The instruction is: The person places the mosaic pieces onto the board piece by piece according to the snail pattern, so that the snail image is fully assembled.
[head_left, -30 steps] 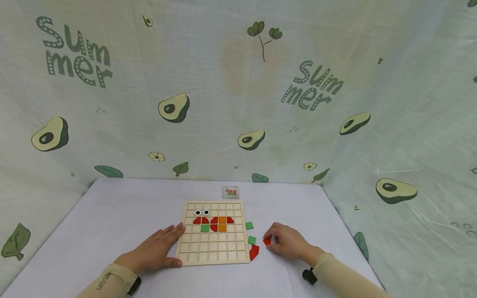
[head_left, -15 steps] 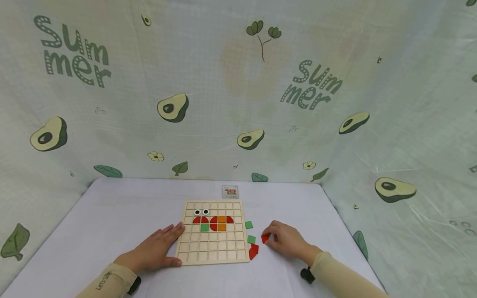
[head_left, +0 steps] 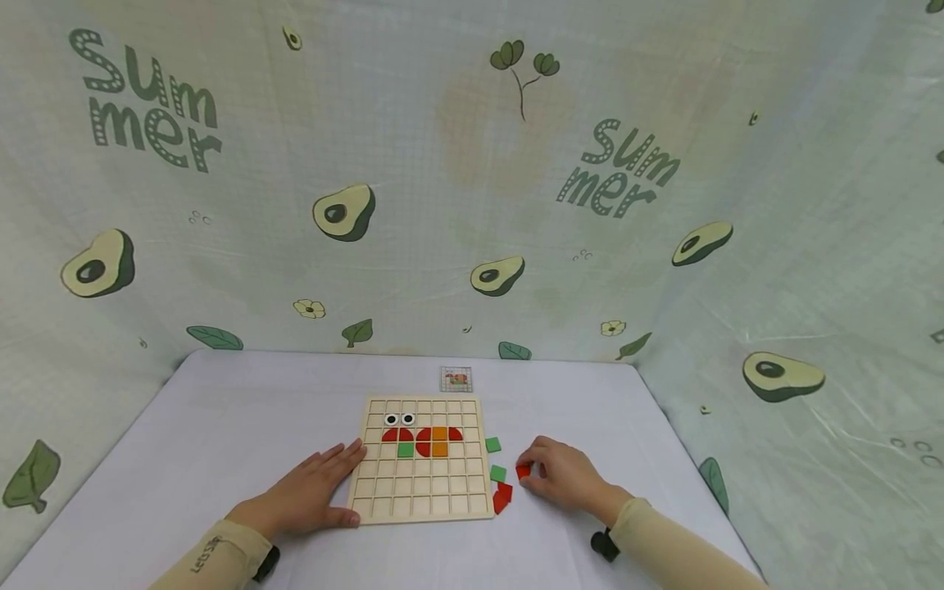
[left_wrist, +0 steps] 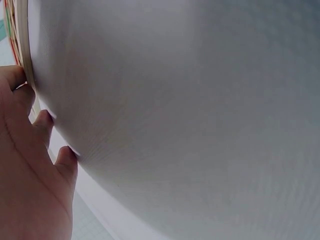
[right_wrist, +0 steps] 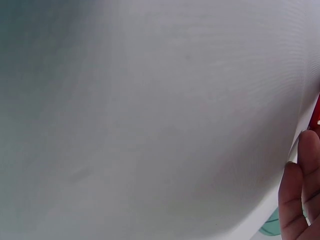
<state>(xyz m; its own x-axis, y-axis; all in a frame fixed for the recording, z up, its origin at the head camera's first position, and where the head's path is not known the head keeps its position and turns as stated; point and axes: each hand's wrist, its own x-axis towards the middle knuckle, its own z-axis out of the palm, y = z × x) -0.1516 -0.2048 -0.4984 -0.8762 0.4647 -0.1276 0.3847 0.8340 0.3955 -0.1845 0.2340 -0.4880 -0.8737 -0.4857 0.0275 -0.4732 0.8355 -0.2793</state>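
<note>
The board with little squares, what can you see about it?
The board is pale and looks wooden, nearly square, with raised lines making a grid. It lies flat on the white table. On it sit two eye pieces, red rounded pieces, two orange squares and one green square. Loose pieces lie by its right side. The left hand touches its left edge.

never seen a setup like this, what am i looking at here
There's no machine, just a person working bare-handed. The wide picture is from a camera worn on the head, the two close ones from the wrists. On the white tabletop lies a pale grid board holding red, orange and green pieces and two eye discs. Loose red and green pieces lie to its right, a small picture card beyond. The left hand rests against the board's edge; the right hand pinches a red piece.
</note>
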